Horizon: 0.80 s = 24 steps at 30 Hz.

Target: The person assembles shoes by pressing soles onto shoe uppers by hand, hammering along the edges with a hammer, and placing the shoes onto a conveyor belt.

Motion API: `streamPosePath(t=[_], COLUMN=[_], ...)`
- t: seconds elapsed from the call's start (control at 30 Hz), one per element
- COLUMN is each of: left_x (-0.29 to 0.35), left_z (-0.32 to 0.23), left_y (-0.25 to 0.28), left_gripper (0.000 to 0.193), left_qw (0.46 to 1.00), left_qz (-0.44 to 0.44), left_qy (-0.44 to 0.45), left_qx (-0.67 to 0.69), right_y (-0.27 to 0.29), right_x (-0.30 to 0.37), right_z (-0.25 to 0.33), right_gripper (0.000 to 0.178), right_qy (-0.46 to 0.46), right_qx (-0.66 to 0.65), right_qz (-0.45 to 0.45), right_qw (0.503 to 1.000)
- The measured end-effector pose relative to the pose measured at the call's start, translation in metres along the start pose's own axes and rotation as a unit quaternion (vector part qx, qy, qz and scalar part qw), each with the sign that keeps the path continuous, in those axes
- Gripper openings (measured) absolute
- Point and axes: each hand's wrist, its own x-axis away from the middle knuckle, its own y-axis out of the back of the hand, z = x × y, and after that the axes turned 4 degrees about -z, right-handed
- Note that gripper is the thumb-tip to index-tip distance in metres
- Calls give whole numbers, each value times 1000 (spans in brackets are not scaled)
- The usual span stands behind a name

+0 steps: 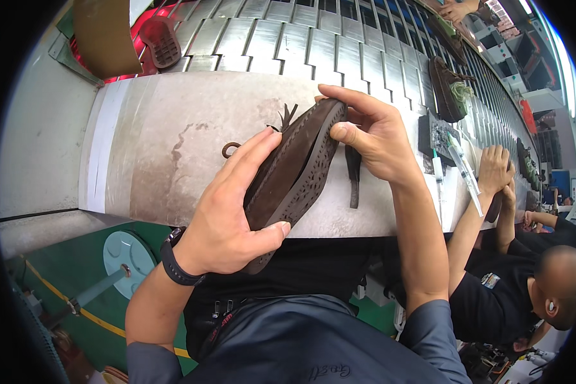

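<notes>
A dark brown shoe [288,169] is held above the worktable, tilted so that its side and sole edge face up. Along one stretch, a dark gap shows between the upper and the patterned sole [304,185]. My left hand [227,214] grips the nearer end, fingers over the upper and thumb on the sole edge. At the far end, my right hand [371,131] pinches the tip, its thumb on the sole edge. A tassel [287,116] and a lace loop [230,150] stick out past the shoe. Beneath my right hand lies a dark brown strap-like piece [353,179].
Beyond the pale worktable [153,141] runs a metal slat conveyor [269,41] carrying a brown shoe [450,89] and a loose sole [160,41]. Syringes [464,166] and a dark block [434,134] lie to the right. A co-worker [512,288] handles a shoe there.
</notes>
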Motion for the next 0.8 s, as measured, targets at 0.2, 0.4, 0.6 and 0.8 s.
streamPosePath(t=[0.2, 0.4, 0.6, 0.8], left_x=[-1, -2, -1, 1], left_z=[-1, -2, -3, -1], left_y=[0, -3, -7, -9], left_gripper=[95, 98, 93, 94], left_qw=[1000, 1000, 999, 998], left_qz=[3, -6, -29, -37], left_qy=[6, 11, 11, -3], left_qx=[6, -2, -21, -54], right_y=[-9, -10, -25, -43], right_x=[1, -1, 2, 11], right_z=[-1, 15, 20, 13], right_gripper=[50, 50, 65, 73], right_qy=[41, 6, -6, -16], right_qx=[-3, 42, 96, 20], right_qz=[-49, -51, -69, -125], right_qw=[998, 998, 993, 992])
